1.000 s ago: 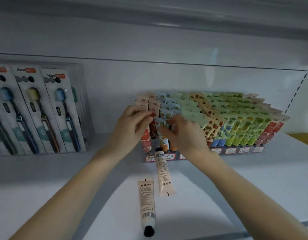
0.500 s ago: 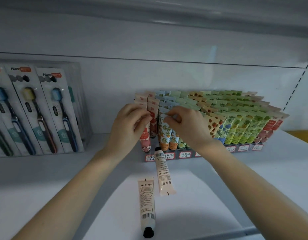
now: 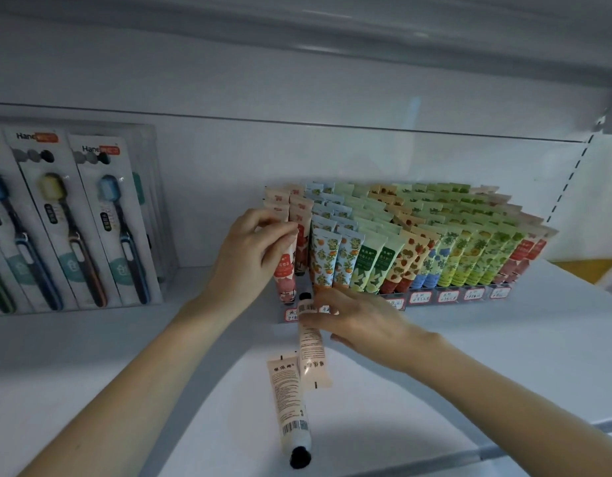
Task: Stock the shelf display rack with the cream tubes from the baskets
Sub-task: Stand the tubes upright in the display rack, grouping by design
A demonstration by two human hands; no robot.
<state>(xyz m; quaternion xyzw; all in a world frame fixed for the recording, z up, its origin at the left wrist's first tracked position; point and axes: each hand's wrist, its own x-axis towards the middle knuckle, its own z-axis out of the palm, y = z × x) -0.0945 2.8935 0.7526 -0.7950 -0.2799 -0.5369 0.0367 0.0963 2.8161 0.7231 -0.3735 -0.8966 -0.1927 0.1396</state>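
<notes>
Peach tube (image 3: 311,352) under right hand (image 3: 366,321); left hand (image 3: 251,259) pinches red tube (image 3: 284,271).

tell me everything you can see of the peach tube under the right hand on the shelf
The peach-coloured plastic cream tube lies on the white shelf, printed back up: small text, a barcode near its dark cap, a flat crimped end. The cap points at the front of the display rack, the crimp toward the camera, beside a second peach tube. The right hand lays its fingers across its upper part; whether they grip is unclear.
</notes>
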